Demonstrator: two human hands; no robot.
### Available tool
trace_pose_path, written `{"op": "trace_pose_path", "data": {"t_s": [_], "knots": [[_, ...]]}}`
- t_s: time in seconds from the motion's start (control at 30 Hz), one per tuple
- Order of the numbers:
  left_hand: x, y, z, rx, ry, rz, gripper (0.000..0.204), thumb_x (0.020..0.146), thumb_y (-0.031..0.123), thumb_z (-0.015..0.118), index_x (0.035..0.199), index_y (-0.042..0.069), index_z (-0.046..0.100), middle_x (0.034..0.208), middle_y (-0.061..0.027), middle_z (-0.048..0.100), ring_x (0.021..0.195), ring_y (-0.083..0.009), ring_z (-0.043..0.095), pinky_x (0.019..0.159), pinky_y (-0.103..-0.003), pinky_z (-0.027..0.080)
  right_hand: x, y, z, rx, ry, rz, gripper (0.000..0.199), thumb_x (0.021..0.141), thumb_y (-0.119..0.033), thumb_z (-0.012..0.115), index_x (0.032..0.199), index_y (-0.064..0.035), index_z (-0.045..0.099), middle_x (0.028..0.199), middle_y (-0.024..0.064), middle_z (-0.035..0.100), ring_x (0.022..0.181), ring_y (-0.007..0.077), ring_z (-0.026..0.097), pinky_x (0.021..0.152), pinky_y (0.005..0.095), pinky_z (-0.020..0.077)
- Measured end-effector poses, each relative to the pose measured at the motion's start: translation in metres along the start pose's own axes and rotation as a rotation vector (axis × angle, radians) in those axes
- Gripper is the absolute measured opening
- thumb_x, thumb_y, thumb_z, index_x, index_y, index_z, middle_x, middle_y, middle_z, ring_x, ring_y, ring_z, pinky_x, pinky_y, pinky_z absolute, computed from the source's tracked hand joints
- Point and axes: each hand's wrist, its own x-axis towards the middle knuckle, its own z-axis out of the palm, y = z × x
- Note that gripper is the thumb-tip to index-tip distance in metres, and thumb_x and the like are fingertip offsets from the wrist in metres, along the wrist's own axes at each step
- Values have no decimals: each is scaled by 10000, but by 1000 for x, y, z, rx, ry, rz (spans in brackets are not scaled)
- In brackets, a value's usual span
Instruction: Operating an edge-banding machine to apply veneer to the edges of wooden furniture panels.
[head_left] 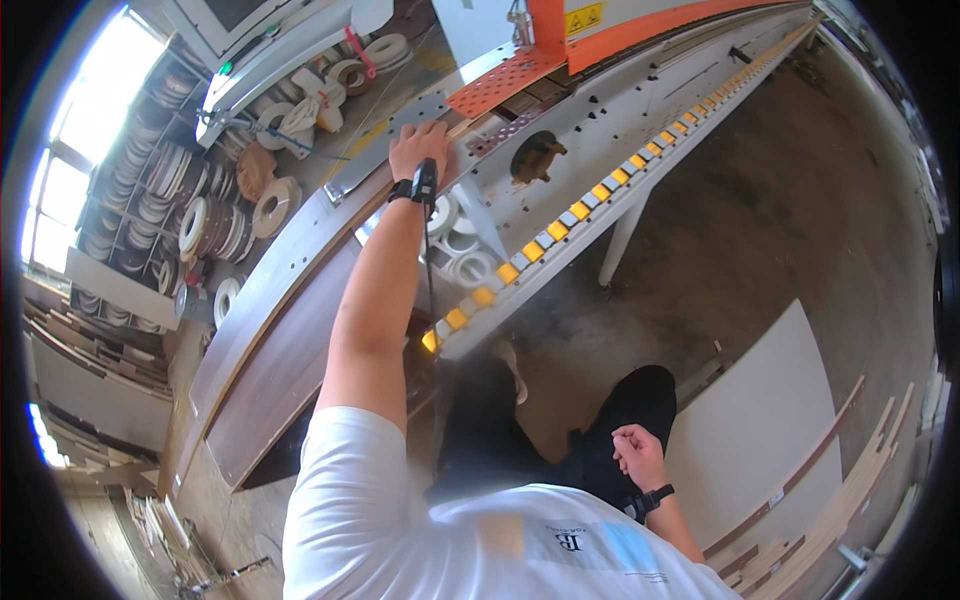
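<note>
Wristbands (425,178): two
Orange plate (503,87): one, twelve o'clock
Left hand (420,148): eleven o'clock, arm outstretched, on one board (255,305) (grip unclear)
Right hand (638,455): half past four, curled closed, apart

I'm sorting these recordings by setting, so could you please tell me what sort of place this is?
Probably a woodworking workshop, judging by the shelved rolls of strip, the long machine with yellow blocks and the stacked boards.

White short-sleeved T-shirt (460,545), dark chest print (570,541), black trousers (490,415), black wristbands (401,190)
</note>
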Motion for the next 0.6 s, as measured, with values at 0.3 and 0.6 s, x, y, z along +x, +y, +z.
{"op": "trace_pose_path", "data": {"t_s": [0.3,0.6], "knots": [[-67,-55,-52,-27,-68,93,349,998,310,628,1300,147,691,1342,-18,684,1229,-270,612,1018,-441,482,13,-4,4,51,-22,-61,135,1032,-164,666,1097,-47,690,750,16,652,539,53,550,487,211,433],[-231,-188,-157,198,-128,-111,347,959,259,710,1281,130,694,1319,-29,691,1221,-270,620,1043,-415,503,42,-20,14,41,-198,-53,131,1041,-165,646,1108,-59,687,742,15,638,534,60,545,463,217,444]]}}
